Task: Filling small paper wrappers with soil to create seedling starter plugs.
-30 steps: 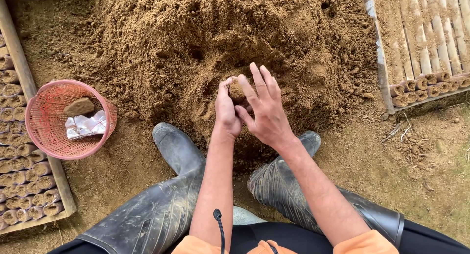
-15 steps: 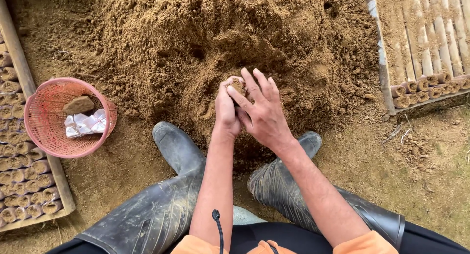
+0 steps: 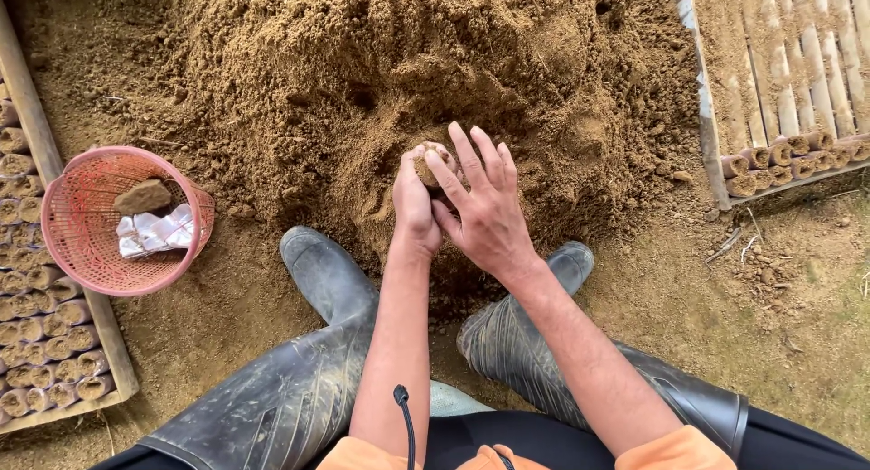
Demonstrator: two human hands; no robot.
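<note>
While left hand (image 3: pixel 414 207) grips soil-filled pot (image 3: pixel 430 161), right hand (image 3: pixel 488 216) presses, fingers spread

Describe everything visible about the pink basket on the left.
The pink basket is round, of open plastic mesh with a thicker rim, and looks lightly dusted with soil. It sits tipped a little on the bare ground beside the soil heap, against the wooden tray of filled soil tubes. Inside lie a brown clod and a bundle of white plastic sleeves. Neither hand touches it.
</note>
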